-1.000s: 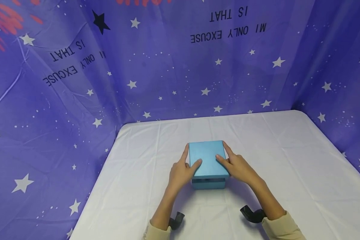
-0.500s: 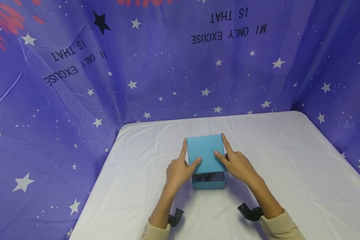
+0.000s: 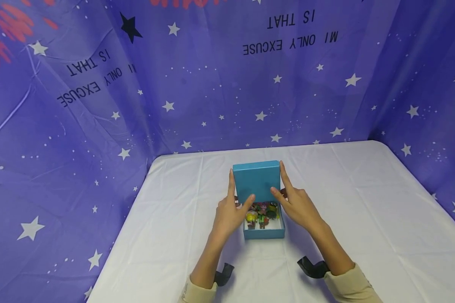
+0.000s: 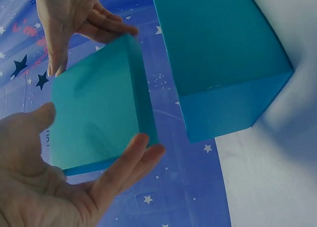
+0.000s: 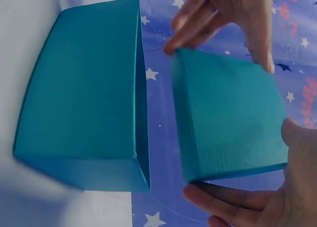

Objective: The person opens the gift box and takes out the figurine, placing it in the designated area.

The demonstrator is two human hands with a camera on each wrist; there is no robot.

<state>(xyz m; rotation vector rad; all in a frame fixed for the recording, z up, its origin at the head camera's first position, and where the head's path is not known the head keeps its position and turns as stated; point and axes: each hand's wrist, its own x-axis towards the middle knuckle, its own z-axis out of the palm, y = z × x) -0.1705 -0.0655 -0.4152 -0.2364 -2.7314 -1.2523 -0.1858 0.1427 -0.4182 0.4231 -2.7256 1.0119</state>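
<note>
Both hands hold a blue box lid (image 3: 256,181), tilted steeply above its box (image 3: 264,234). My left hand (image 3: 229,212) grips its left side, forefinger stretched along the edge and thumb by the lower part. The right side is gripped the same way by my right hand (image 3: 299,206). In the left wrist view a gap separates the lid (image 4: 94,108) from the box (image 4: 223,44). Inside the uncovered box lie several small toy figures, among them a yellow-topped one (image 3: 251,218) and a green one (image 3: 263,221). The lid hides the back of the box.
The box stands on a table with a white cloth (image 3: 174,235). Purple curtains with stars (image 3: 220,84) hang behind it and at both sides. A black strap end (image 3: 224,275) sticks out from the left wrist, another (image 3: 312,268) from the right.
Both hands have raised the lid off the box and tipped it up, away from the front. The toy figures inside have come into view. The box has stayed in place.
</note>
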